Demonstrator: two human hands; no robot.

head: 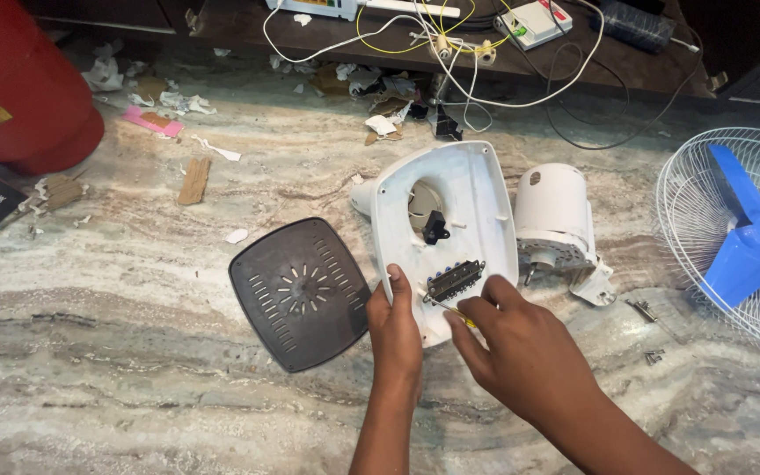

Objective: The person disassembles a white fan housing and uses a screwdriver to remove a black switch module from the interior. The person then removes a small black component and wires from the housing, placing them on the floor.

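A white fan base cover [464,189] is held open-side up on the marble floor [134,352].

The cover is a rounded plastic shell with a big round hole, a small black part and a dark switch block [455,281] inside. Its near edge is hidden by the hands, and the tip of the yellow tool [463,317] is hard to make out. The cover's near left edge is gripped by the left hand [395,330]. The tool is pinched in the right hand [521,347], just beside the switch block. A dark vented plate [296,295] lies left of the cover.
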